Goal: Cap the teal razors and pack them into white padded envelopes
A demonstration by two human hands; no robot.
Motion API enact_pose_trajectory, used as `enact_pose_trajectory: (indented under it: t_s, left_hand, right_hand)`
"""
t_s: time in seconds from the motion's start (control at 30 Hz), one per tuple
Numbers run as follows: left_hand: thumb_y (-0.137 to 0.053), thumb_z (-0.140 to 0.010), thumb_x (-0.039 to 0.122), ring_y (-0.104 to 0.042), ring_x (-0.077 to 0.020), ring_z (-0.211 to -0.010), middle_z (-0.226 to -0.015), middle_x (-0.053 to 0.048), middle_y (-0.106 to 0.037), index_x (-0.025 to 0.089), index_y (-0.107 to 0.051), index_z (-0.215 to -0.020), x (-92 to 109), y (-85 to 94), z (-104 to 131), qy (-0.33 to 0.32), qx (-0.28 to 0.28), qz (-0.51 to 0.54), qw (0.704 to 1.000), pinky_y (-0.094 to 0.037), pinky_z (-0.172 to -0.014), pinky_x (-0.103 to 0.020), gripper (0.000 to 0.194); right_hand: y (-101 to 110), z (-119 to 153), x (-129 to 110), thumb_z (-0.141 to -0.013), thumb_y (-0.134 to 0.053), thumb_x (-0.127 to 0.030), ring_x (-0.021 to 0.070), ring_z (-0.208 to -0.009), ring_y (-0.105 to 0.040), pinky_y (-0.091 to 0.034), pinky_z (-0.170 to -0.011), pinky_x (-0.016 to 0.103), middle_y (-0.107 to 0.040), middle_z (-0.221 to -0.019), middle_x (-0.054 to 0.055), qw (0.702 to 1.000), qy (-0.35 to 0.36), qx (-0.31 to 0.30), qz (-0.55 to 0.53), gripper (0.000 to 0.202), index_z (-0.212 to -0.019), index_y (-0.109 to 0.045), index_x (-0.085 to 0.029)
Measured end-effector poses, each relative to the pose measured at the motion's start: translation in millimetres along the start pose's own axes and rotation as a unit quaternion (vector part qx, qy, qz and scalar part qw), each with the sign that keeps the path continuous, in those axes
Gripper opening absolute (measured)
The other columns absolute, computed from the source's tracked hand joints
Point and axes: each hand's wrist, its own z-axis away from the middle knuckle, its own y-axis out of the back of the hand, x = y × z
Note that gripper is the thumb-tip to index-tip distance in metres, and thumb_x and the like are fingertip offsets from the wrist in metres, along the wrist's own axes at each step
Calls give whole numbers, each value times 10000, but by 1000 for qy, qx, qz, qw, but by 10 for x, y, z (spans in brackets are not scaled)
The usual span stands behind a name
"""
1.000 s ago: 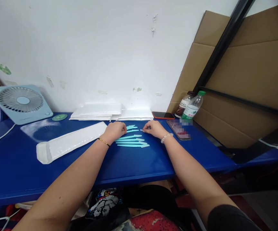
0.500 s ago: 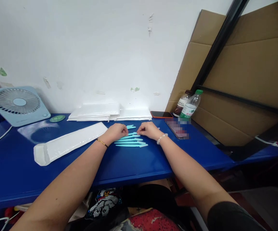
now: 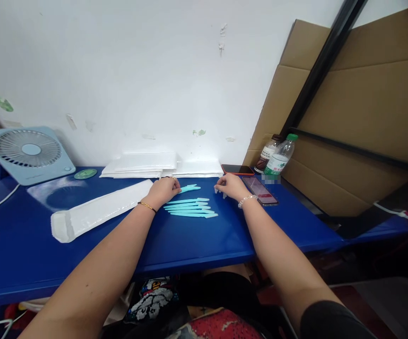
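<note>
On the blue table, a row of turquoise sticks lies nearest the person. Just beyond, the left hand has its fingertips at the end of a few more sticks; whether it pinches one I can't tell. The right hand curls over small translucent pieces, one right at its fingertips, though I can't see if that's gripped. Farther back, white packets lie by the wall.
</note>
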Motion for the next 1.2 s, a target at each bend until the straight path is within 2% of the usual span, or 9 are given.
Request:
enact_pose_trajectory:
  t_s: [0.2, 0.37, 0.43, 0.53, 0.57, 0.63, 0.8, 1.0, 1.2]
  left_hand:
    - [-529, -776, 334, -610, -176, -708, -795, -24, -693, 219, -655, -789, 28, 34, 12, -11, 6, 1, 1000, -372, -587, -250, 171]
    - [-515, -774, 313, -613, -176, -707, -794, -28, -697, 212, -654, -776, 59, 86, 43, -6, 22, 10, 1000, -383, -600, -249, 171]
    - [-514, -775, 336, -610, -173, -693, -763, -20, -687, 211, -654, -788, 66, 98, 45, 2, 27, 55, 998, -393, -591, -251, 188]
    - [-535, -761, 400, -595, -160, -656, -712, -11, -664, 198, -653, -803, 72, 97, 34, 18, 17, 159, 987, -407, -567, -245, 238]
    - [-545, -751, 413, -587, -155, -646, -705, -9, -658, 193, -653, -799, 75, 93, 29, 19, 12, 187, 982, -409, -564, -242, 249]
    - [-562, -734, 418, -569, -143, -630, -698, -8, -651, 183, -656, -787, 86, 87, 24, 17, 3, 227, 974, -409, -563, -238, 258]
    - [-565, -718, 392, -544, -133, -630, -694, -7, -639, 173, -663, -782, 136, 97, 38, 19, -9, 260, 965, -409, -580, -240, 248]
    - [-578, -710, 406, -539, -128, -624, -688, -2, -633, 169, -658, -807, 146, 78, 24, 24, -12, 267, 963, -416, -587, -238, 268]
    - [-587, -699, 444, -557, -139, -634, -691, -10, -650, 165, -672, -788, 124, 23, 7, -14, -44, 272, 961, -426, -584, -240, 305]
  right_hand:
    - [-142, -32, -34, -722, -679, -272, 125, -555, -572, -407, -578, 238, -648, -646, 25, 997, 13, -63, -42, 137, -632, -643, -176]
    - [-126, -26, -51, -740, -632, -242, 118, -600, -574, -442, -591, 232, -621, -687, -5, 985, 7, 2, -175, 84, -786, -599, -180]
    - [-108, -22, -87, -748, -617, -292, 120, -600, -595, -477, -596, 240, -595, -680, -20, 949, -16, 31, -313, 180, -890, -579, -188]
    - [-84, -6, -165, -725, -643, -373, 141, -670, -658, -523, -640, 259, -601, -710, -20, 856, -40, 53, -513, 279, -913, -534, -197]
    - [-78, 3, -191, -709, -662, -387, 149, -699, -671, -529, -648, 259, -615, -729, -15, 832, -49, 59, -550, 306, -906, -522, -200]
    - [-73, 20, -236, -678, -696, -403, 158, -725, -683, -528, -626, 244, -644, -759, -4, 809, -65, 66, -580, 356, -907, -511, -204]
    - [-81, 49, -313, -670, -703, -445, 165, -726, -685, -498, -548, 209, -683, -799, 29, 816, -78, 55, -570, 382, -899, -522, -198]
    - [-85, 75, -416, -683, -699, -438, 172, -744, -692, -501, -558, 210, -694, -801, 46, 819, -80, 25, -568, 352, -856, -519, -190]
    - [-105, 91, -427, -674, -720, -428, 182, -756, -698, -506, -600, 231, -707, -762, 52, 826, -53, -70, -557, 344, -802, -522, -178]
